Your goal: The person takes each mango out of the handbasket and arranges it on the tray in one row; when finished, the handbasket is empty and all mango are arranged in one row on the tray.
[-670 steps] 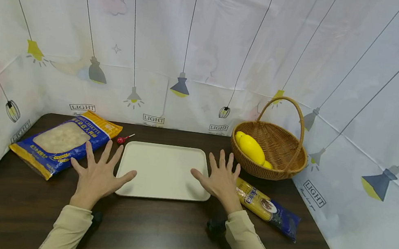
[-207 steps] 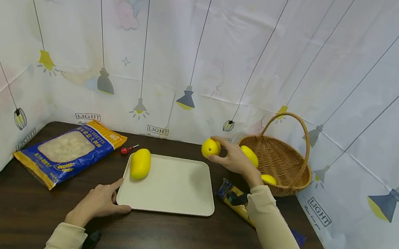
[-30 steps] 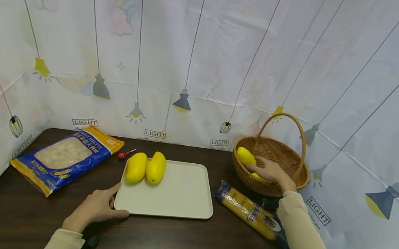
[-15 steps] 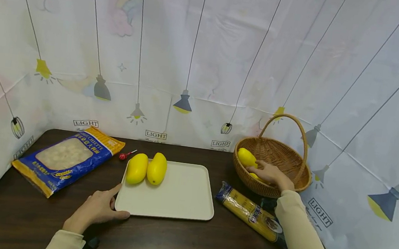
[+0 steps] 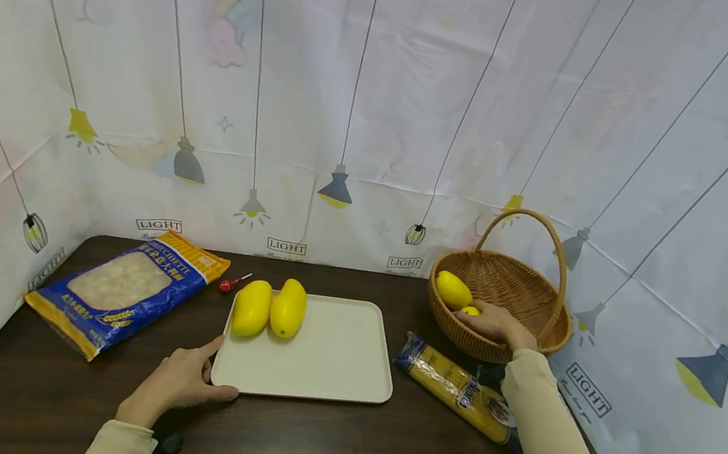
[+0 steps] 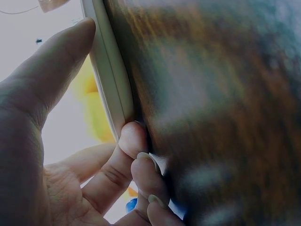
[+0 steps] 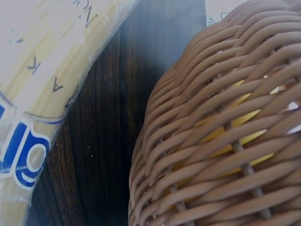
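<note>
On the left part of the white rectangular tray [image 5: 336,351] two yellow mangoes lie side by side, a left mango [image 5: 251,308] and a right mango [image 5: 288,309]. My left hand [image 5: 174,381] holds the tray's near left corner; in the left wrist view the thumb [image 6: 61,66] and curled fingers meet its rim [image 6: 110,70]. Inside the wicker basket [image 5: 519,282], my right hand [image 5: 494,324] grips a mostly hidden mango [image 5: 470,311]. Another mango [image 5: 453,290] rests beside it. The right wrist view shows only the basket's woven wall [image 7: 221,122], not the fingers.
A blue and yellow pasta bag [image 5: 122,282] lies at the left, with a red lollipop [image 5: 226,285] between it and the tray. A spaghetti pack [image 5: 453,387] lies between tray and basket, partly under the right forearm. A printed curtain [image 5: 391,110] borders the dark table [image 5: 285,443].
Earlier both hands hovered open and the tray was bare; two mangoes have since moved from basket to tray. In the last second, the right hand's mango has shifted slightly within the basket.
</note>
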`<state>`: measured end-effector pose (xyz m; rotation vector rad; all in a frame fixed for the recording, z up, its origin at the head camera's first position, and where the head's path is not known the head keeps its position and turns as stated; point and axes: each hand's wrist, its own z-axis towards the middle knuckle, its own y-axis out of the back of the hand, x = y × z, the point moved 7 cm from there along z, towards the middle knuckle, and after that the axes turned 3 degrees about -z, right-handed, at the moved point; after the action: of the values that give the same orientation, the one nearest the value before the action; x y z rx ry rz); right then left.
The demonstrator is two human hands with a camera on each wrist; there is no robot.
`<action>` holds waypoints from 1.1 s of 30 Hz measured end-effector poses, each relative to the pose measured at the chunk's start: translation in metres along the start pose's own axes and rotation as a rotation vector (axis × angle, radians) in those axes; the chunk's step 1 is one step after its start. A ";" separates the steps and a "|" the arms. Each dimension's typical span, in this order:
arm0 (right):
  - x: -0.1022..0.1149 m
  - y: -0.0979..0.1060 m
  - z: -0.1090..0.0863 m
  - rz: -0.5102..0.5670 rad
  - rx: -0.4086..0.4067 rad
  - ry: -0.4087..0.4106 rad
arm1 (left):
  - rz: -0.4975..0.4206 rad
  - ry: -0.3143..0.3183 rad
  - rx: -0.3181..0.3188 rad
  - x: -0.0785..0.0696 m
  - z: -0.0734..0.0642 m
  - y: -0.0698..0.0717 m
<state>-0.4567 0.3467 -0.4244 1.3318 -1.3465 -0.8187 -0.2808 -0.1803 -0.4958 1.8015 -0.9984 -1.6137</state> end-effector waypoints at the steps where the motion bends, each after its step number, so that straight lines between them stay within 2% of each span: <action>1: 0.000 0.000 -0.001 -0.004 -0.002 -0.001 | 0.000 -0.001 0.000 0.000 0.000 0.000; 8: -0.001 0.001 -0.003 -0.024 -0.022 0.014 | -0.005 -0.003 0.002 0.000 0.000 -0.002; 20: 0.006 0.014 -0.005 -0.093 -0.100 0.120 | 0.002 0.004 0.007 0.000 -0.001 -0.003; 26: 0.009 0.023 -0.006 -0.065 -0.129 0.124 | 0.001 0.004 0.010 0.000 0.000 -0.003; 33: 0.020 0.032 -0.014 -0.046 -0.210 0.146 | 0.007 0.002 0.013 -0.002 0.000 0.001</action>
<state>-0.4494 0.3349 -0.3867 1.2358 -1.0885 -0.8530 -0.2806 -0.1792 -0.4939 1.8053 -1.0155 -1.6043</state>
